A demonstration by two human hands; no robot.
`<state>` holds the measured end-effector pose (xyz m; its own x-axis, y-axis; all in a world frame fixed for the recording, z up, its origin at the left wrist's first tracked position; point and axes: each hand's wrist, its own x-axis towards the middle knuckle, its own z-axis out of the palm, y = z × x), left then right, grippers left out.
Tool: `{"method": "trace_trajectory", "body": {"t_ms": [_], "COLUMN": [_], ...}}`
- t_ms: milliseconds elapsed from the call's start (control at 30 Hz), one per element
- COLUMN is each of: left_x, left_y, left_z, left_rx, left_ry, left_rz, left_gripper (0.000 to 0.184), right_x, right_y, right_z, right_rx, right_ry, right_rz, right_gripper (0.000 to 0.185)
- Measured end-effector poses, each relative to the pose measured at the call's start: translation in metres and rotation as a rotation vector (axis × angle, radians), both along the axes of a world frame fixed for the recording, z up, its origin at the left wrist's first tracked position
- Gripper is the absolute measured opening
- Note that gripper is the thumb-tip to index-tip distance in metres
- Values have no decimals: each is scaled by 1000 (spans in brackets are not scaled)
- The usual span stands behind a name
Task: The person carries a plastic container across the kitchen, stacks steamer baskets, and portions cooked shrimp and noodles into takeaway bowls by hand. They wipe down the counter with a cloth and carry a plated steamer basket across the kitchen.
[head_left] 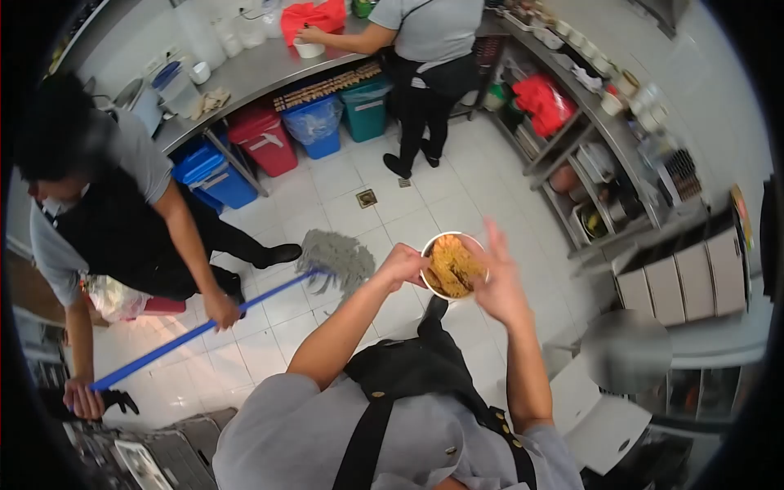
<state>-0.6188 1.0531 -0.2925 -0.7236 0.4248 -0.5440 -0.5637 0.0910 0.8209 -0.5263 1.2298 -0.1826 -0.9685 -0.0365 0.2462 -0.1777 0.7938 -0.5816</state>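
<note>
My left hand (403, 267) grips the left rim of a round white bowl (429, 285), its fingers closed on the edge. Inside the bowl lies crumbly orange-yellow food (452, 263) with a darker patch; its kind I cannot make out. My right hand (501, 282) is at the bowl's right side, blurred by motion, with fingers stretched out and apart. Whether it touches the rim is unclear. The bowl is in front of my body, above the tiled floor.
At left, a person holds a blue-handled mop (175, 353); its grey head (336, 260) is on the floor. Another person (429, 49) stands at the far steel counter (253, 75), above several bins (263, 140). Steel shelving (576, 147) and a drawer unit (686, 282) line the right.
</note>
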Motion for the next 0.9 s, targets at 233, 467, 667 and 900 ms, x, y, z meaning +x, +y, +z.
{"method": "trace_trajectory", "body": {"t_ms": [233, 467, 667, 900], "left_x": [-152, -335, -463, -601], "left_y": [-31, -122, -199, -270], "left_z": [-1, 18, 4, -17], "left_rx": [121, 0, 200, 167], "left_ry": [-27, 132, 211, 168], "left_rz": [542, 1145, 1453, 1488], "left_gripper": [8, 21, 34, 31], "right_x": [-67, -92, -32, 42], "right_y": [156, 228, 267, 256], "right_z": [-49, -215, -296, -281], "right_rx": [-375, -103, -265, 208], "right_ry": [-214, -364, -790, -1201], "right_rz": [-270, -95, -442, -405], "right_gripper": [52, 48, 39, 43]}}
